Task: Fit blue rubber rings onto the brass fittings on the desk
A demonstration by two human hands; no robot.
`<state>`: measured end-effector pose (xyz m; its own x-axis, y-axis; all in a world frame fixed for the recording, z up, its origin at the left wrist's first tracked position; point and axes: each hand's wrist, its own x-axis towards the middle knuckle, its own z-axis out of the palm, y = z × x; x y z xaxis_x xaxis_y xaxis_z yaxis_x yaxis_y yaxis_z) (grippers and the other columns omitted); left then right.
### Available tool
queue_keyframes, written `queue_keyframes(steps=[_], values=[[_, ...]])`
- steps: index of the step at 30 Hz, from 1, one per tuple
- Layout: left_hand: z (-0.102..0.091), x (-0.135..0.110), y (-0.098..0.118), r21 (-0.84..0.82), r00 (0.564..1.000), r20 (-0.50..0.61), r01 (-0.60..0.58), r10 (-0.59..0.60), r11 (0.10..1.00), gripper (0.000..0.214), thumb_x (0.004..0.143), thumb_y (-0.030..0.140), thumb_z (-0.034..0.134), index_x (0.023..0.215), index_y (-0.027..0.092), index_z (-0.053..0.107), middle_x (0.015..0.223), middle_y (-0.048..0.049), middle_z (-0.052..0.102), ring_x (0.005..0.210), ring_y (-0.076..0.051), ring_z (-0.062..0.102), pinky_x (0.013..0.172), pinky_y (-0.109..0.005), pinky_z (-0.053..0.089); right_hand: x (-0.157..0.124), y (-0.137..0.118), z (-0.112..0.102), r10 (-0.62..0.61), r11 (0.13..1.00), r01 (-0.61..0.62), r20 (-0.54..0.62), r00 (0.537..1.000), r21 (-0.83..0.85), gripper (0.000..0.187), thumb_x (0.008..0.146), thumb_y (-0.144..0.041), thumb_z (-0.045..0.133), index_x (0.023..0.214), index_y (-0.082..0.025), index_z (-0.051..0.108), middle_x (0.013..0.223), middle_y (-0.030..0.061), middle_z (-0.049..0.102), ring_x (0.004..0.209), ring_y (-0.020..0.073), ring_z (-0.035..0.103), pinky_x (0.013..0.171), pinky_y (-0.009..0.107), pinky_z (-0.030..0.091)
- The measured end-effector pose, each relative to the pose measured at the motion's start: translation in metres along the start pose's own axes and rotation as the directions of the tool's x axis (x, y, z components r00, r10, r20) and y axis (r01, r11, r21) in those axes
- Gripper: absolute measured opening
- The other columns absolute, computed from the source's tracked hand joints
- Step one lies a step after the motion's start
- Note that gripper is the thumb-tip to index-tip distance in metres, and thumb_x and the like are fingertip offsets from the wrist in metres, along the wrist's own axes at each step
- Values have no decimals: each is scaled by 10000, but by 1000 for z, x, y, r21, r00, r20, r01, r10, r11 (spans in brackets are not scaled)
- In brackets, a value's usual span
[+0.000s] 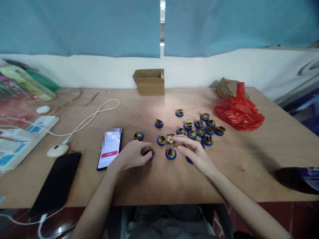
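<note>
Several blue discs with brass metal tops (pixel 199 127) lie scattered on the wooden table (pixel 261 156), mostly right of centre. My left hand (pixel 134 154) rests on the table, its fingers closed around one blue disc (pixel 149 153). My right hand (pixel 193 151) lies beside it, fingertips pinching a small brass piece (pixel 169 139) just above another blue disc (pixel 170 153). One more blue disc (pixel 188 160) sits partly hidden under my right palm. Single discs lie apart at the left (pixel 138 135) and farther back (pixel 179 113).
A lit phone (pixel 110 148) lies left of my left hand, a dark phone (pixel 58 181) nearer the front edge. White cables, a white puck (pixel 57 150) and power strips (pixel 22 139) crowd the left. A cardboard box (pixel 149 81) stands at the back, a red bag (pixel 238 109) at right.
</note>
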<state>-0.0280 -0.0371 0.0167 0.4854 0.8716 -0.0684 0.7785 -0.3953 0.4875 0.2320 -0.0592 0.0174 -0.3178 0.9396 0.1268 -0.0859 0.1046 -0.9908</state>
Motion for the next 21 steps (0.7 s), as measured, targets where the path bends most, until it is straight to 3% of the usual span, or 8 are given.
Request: queue_keyframes(steps=[3, 7, 9, 12, 14, 17, 19, 21], values=[[1, 0, -2, 67, 999, -38, 31, -28, 997, 190, 849, 268, 570, 756, 240, 733, 560, 15, 613, 503, -155, 528, 534, -281, 263, -2, 3, 4, -33, 999, 33, 27, 999, -9, 273, 941, -354, 695, 1205, -324, 758, 1298, 71, 668, 1168, 238, 670, 1030, 436, 557], [5, 0, -5, 115, 973, -226, 66, -39, 991, 210, 910, 330, 570, 809, 237, 728, 569, -1, 639, 516, -176, 574, 539, -283, 286, -4, 4, 8, -100, 994, 102, 37, 994, -36, 301, 963, -295, 665, 1255, -335, 727, 1349, 74, 631, 1243, 240, 635, 1067, 433, 543], [8, 1, -1, 41, 946, -324, 30, -15, 999, 239, 957, 331, 534, 868, 224, 728, 593, 2, 650, 507, -158, 570, 533, -269, 321, -5, 2, 10, -135, 988, 137, 36, 990, -74, 331, 970, -253, 643, 1285, -334, 708, 1377, 77, 612, 1275, 238, 617, 1066, 422, 546], [15, 4, 12, -247, 930, -367, -73, -24, 966, 254, 1007, 329, 490, 1042, 207, 709, 699, -1, 713, 573, -142, 643, 546, -229, 435, -6, 0, 11, -201, 960, 204, 36, 979, -192, 390, 965, -174, 617, 1318, -327, 682, 1379, 76, 619, 1305, 230, 593, 1095, 418, 519], [21, 6, 20, -479, 941, -333, -118, -55, 870, 270, 1011, 352, 509, 1151, 203, 685, 824, -28, 764, 709, -162, 724, 621, -232, 537, -7, 0, 13, -239, 929, 243, 47, 970, -279, 405, 951, -142, 614, 1313, -311, 682, 1352, 78, 648, 1316, 232, 585, 1125, 436, 486], [29, 9, 24, -787, 977, -197, -109, -80, 608, 338, 1007, 421, 533, 1225, 201, 670, 941, -76, 790, 782, -196, 769, 698, -299, 624, -7, 0, 16, -266, 895, 279, 84, 960, -348, 382, 942, -139, 611, 1288, -281, 685, 1325, 91, 678, 1286, 243, 617, 1111, 460, 499], [31, 11, 23, -892, 993, -105, -67, -62, 446, 389, 989, 481, 555, 1222, 197, 683, 952, -95, 792, 744, -200, 774, 683, -318, 645, -7, 0, 18, -291, 864, 313, 117, 950, -394, 371, 934, -128, 601, 1269, -263, 684, 1326, 97, 686, 1274, 249, 632, 1102, 476, 511], [32, 13, 20, -920, 995, -71, -38, -69, 389, 415, 954, 519, 603, 1190, 195, 708, 995, -107, 792, 771, -202, 779, 700, -321, 656, -7, 3, 19, -342, 803, 386, 180, 922, -454, 392, 912, -89, 580, 1259, -247, 674, 1320, 97, 695, 1294, 255, 621, 1113, 495, 508]])
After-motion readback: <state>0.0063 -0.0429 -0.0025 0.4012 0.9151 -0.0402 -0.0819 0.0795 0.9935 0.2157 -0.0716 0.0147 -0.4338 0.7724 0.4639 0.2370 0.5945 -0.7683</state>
